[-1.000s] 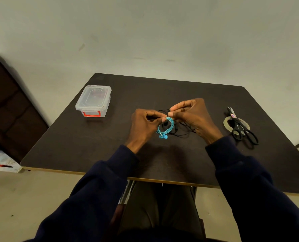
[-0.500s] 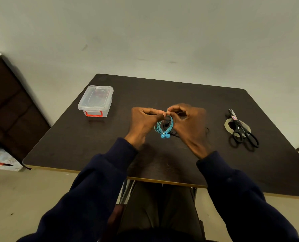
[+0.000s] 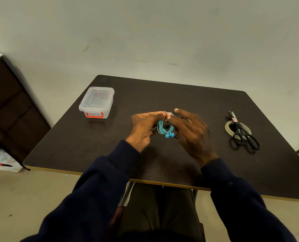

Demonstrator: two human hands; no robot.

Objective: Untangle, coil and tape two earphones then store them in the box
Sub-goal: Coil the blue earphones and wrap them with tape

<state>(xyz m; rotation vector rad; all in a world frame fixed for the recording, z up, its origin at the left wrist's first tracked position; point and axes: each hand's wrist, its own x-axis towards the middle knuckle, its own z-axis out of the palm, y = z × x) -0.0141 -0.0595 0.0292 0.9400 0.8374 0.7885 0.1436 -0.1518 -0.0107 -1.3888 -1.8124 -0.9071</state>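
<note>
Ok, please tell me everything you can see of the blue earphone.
The blue earphone is a thin turquoise cable, rubbery in look, wound into an oval coil of several loops. Its two buds sit together at the near end. The left hand and the right hand pinch its far end, over the dark table. A black cable shows through and behind it.

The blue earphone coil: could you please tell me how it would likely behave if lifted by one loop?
Probably floppy: the coil is thin cable in loose loops, held together where the left hand pinches it, so it may spring open. Likely light, being so thin. The buds hang at the bottom and would probably dangle and swing.
</note>
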